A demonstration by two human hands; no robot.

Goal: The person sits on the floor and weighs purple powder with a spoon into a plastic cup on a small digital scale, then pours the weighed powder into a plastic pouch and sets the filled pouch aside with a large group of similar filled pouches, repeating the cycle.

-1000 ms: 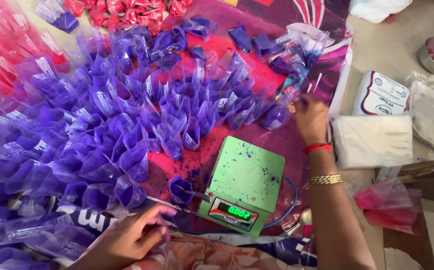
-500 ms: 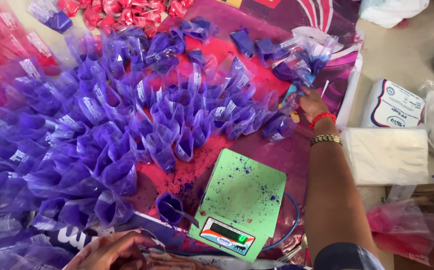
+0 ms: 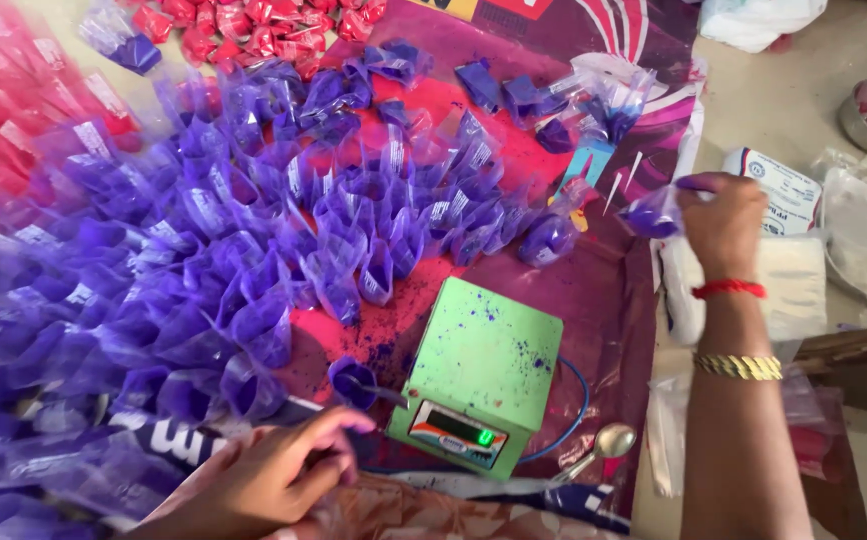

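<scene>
This looks like a small home-run packing workspace set up on the floor. Dozens of small clear plastic pouches filled with purple powder point(image 3: 253, 270) lie spread over a printed pink and purple plastic sheet point(image 3: 593, 290), with red-filled pouches point(image 3: 243, 25) beyond. A green digital weighing scale dusted with purple powder point(image 3: 478, 375) sits among them, a metal spoon point(image 3: 608, 445) beside it.

A small clear plastic pouch filled with purple powder point(image 3: 650, 213) is hanging tilted in the air, pinched at its top edge by the right hand point(image 3: 725, 222). It is staying above the magenta sheet, right of the many open purple pouches, well apart from the green scale.
</scene>
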